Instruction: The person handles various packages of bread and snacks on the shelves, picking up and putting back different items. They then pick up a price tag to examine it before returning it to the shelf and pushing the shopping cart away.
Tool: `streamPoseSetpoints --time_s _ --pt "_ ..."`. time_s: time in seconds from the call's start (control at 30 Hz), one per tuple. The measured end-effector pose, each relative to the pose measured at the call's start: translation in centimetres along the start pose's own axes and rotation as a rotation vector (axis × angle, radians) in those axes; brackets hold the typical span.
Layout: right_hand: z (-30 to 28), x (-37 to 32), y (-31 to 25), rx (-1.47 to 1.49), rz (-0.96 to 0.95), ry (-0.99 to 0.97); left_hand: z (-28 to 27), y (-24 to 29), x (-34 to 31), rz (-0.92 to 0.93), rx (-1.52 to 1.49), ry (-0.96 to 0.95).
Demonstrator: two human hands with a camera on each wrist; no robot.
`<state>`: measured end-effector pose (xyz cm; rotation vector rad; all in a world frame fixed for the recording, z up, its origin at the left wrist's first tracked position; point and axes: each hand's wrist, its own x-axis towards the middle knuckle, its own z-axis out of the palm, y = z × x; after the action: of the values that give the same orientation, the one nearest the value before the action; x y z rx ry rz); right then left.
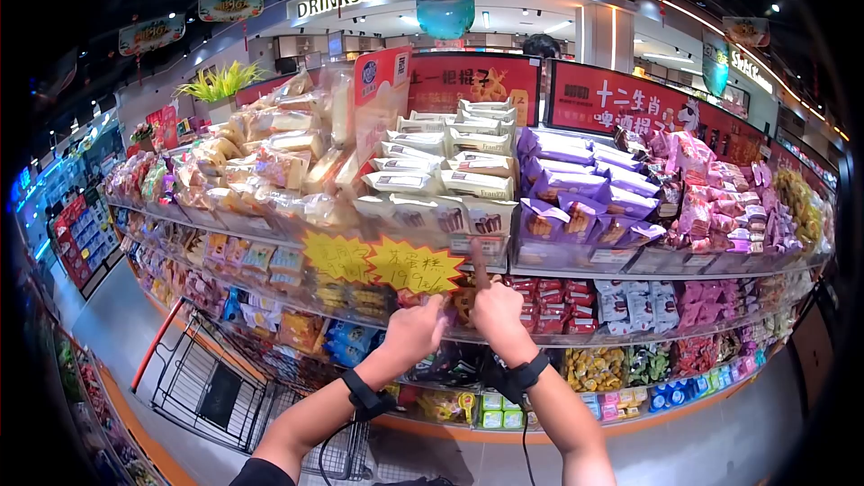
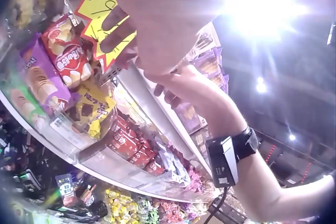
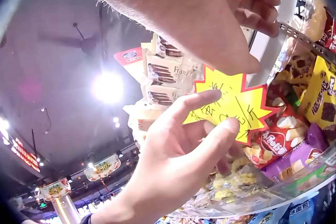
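Note:
In the head view, my left hand (image 1: 414, 335) is at the lower edge of a yellow star-shaped sign (image 1: 414, 265) with red edging and handwriting. In the right wrist view, the left index finger and thumb lie across the sign's face (image 3: 247, 103), spread apart; whether they press it is unclear. My right hand (image 1: 497, 310) is just right of it, index finger extended upward toward the shelf edge under cream-coloured packets (image 1: 490, 216), its other fingers bent. Contact between that fingertip and the shelf edge cannot be told. Neither hand visibly holds a packet.
Purple packets (image 1: 558, 216) sit right of the cream ones, wrapped bread (image 1: 270, 144) left. Lower tiers hold red packets (image 1: 549, 306) and other snacks. A shopping cart (image 1: 216, 387) stands at the lower left. Red banners (image 1: 666, 108) line the back.

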<state>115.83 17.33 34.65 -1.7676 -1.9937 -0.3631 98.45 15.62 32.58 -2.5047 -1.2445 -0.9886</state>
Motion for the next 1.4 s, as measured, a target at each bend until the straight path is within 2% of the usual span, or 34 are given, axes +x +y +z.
streamPoseSetpoints --time_s 0.03,0.27,0.33,0.47,0.57,0.7,0.77,0.87,0.93,1.03,1.17,1.27,1.37,1.4 --pt "0.1 -0.1 -0.1 0.013 -0.012 -0.002 0.0 -0.3 -0.4 -0.022 0.015 -0.033" --pt "-0.5 -0.4 -1.2 0.086 0.043 0.055 0.5 -1.5 -1.6 0.035 -0.055 0.116" --pt "0.0 -0.4 -1.2 0.079 0.073 0.007 0.6 -1.8 -2.6 -0.011 -0.05 0.054" --pt "0.7 -0.2 -2.0 0.147 0.133 0.048 1.2 -4.1 -5.5 -0.058 -0.054 0.019" --pt "0.4 -0.1 -2.6 0.141 0.14 0.036 0.7 -5.9 -7.9 -0.202 0.019 -0.125" --pt "1.3 0.0 -2.9 0.075 0.093 0.047 0.2 -8.1 -11.1 -0.314 -0.001 -0.077" --pt "1.1 0.0 -3.7 0.118 0.141 0.13 0.5 -9.6 -13.5 -0.386 0.021 -0.131" --pt "0.9 0.1 -4.2 0.106 0.176 0.101 0.9 -11.3 -17.1 -0.546 0.052 -0.268" --pt "0.8 0.1 -4.3 0.128 0.19 0.149 1.9 -12.7 -20.2 -0.566 0.075 -0.306" --pt "0.7 0.3 -3.8 0.085 0.221 -0.001 3.4 -14.6 -24.6 -0.617 0.031 -0.401" --pt "-0.3 0.0 -4.8 0.138 0.229 0.109 5.1 -15.6 -29.9 -0.598 0.009 -0.483" --pt "0.8 0.1 -4.1 0.083 0.236 0.079 4.6 -15.3 -31.9 -0.688 -0.023 -0.611" --pt "0.8 0.1 -4.4 0.065 0.262 0.099 3.9 -15.1 -33.9 -0.659 -0.055 -0.561" --pt "0.9 0.1 -4.3 0.057 0.249 0.115 3.9 -15.3 -34.5 -0.701 -0.064 -0.635"
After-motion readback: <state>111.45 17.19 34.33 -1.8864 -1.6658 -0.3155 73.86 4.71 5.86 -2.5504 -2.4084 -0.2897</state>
